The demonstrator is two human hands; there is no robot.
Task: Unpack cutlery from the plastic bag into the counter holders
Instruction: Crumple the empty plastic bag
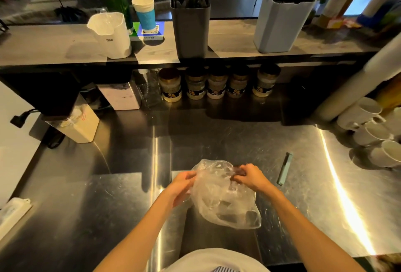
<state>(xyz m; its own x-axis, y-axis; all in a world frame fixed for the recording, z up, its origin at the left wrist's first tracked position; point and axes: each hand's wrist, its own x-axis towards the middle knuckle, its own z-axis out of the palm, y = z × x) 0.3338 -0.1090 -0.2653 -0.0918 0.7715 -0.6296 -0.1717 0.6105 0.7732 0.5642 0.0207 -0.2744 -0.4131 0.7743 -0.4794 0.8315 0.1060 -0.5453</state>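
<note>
The plastic bag [225, 198] is thin, clear and crumpled, a limp wrinkled pouch held just above the brushed steel table [121, 195], low and central at about 6 o'clock. Its film is glossy with soft creases; dark blurred shapes show through its lower part, too indistinct to name. The left hand [181, 187] grips the bag's left edge with curled fingers, and the right hand [249, 177] pinches the bunched top of the bag between its fingers at the right.

At 12 o'clock on the raised shelf [43, 46] stands a dark grey rectangular holder [192, 31] with dark cutlery upright in it; at 1 o'clock a pale grey holder [280, 24] of the same boxy shape is packed with dark handles. A white jug [112, 35] and a paper cup [145, 14] with a blue band stand at 11 o'clock. Under the shelf a row of jars [217, 84] sits in shadow. A slim grey-green utensil [284, 168] lies on the table at 3 o'clock of the bag, just beside the right hand. White mugs [373, 133] are stacked on their sides at the far right.
</note>
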